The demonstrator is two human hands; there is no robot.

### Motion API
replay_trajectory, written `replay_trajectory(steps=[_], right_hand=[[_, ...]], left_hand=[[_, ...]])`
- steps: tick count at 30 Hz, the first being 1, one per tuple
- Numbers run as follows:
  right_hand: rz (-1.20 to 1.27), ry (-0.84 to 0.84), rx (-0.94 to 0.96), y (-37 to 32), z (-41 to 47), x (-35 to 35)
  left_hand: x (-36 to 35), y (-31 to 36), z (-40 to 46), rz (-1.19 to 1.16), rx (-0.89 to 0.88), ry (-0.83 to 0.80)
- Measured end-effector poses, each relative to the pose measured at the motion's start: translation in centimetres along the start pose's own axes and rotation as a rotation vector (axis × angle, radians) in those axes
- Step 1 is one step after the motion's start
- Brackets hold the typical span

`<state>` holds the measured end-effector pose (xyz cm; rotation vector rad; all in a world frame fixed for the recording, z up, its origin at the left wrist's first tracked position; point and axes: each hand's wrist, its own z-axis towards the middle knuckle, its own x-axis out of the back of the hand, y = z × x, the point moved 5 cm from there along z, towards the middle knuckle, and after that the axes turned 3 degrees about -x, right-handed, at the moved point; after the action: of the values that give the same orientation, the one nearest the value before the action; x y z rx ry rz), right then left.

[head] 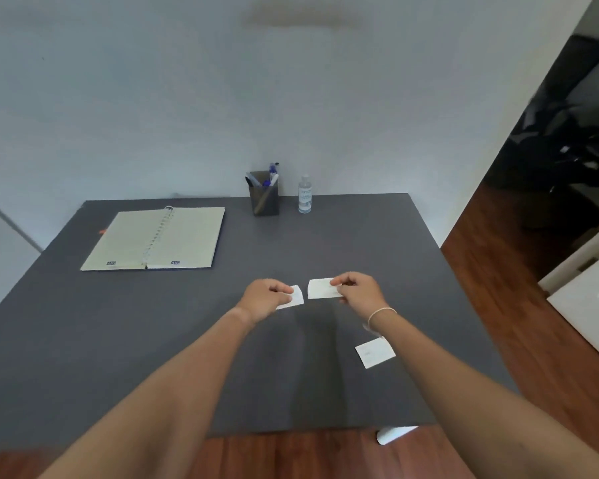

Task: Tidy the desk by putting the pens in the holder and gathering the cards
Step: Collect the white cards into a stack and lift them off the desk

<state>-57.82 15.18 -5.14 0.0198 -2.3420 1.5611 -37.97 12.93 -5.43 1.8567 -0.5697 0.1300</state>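
Observation:
My left hand (265, 298) pinches a small white card (295, 299) near the middle of the dark grey desk (118, 340). My right hand (357, 292) pinches a second white card (320, 288) just to the right of it; the two cards are a little apart. A third white card (375, 352) lies flat on the desk under my right forearm, near the right edge. A dark pen holder (264, 198) stands at the back of the desk with several pens (272, 174) upright in it.
An open spiral notebook (156, 238) lies at the back left. A small clear bottle (305, 195) stands right of the pen holder. The desk's right edge drops to a wooden floor (498, 288); a wall rises behind the desk.

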Motion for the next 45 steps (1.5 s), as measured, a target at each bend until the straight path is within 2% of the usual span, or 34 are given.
replay_trajectory(steps=[9, 15, 18, 25, 27, 29, 32, 34, 38, 45], right_hand=[[0.055, -0.132, 0.083, -1.8, 0.0, -0.2], [0.030, -0.098, 0.103, -1.3, -0.5, -0.6], [0.015, -0.090, 0.119, -1.2, -0.8, -0.8], [-0.018, -0.073, 0.115, 0.0, -1.3, -0.5], [-0.130, -0.071, 0.100, 1.2, -1.5, 0.3], [-0.353, -0.105, 0.091, 2.8, -1.6, 1.4], [-0.784, -0.247, 0.067, 5.5, -2.4, 3.0], [-0.968, -0.307, 0.055, 6.8, -3.1, 3.9], [-1.063, -0.305, 0.081, 7.8, -4.0, 4.6], [-1.043, -0.230, 0.087, 8.3, -4.0, 4.8]], left_hand=[[-0.6, 2.1, 0.4, -0.141, 0.016, 0.014], [-2.1, 2.7, -0.4, -0.276, 0.057, -0.122], [-2.6, 2.9, -0.7, -0.284, 0.064, -0.178], [-3.2, 1.6, -0.8, -0.214, 0.059, -0.189], [-3.4, 1.4, -1.0, -0.196, 0.061, -0.199], [-3.7, 0.9, -1.2, -0.174, 0.070, -0.210], [-4.2, 0.0, -1.3, -0.137, 0.088, -0.223], [-4.7, -0.5, -1.2, -0.103, 0.096, -0.228], [-6.0, -0.8, -1.3, -0.067, 0.098, -0.260], [-7.3, -1.5, -1.3, -0.059, 0.114, -0.277]])
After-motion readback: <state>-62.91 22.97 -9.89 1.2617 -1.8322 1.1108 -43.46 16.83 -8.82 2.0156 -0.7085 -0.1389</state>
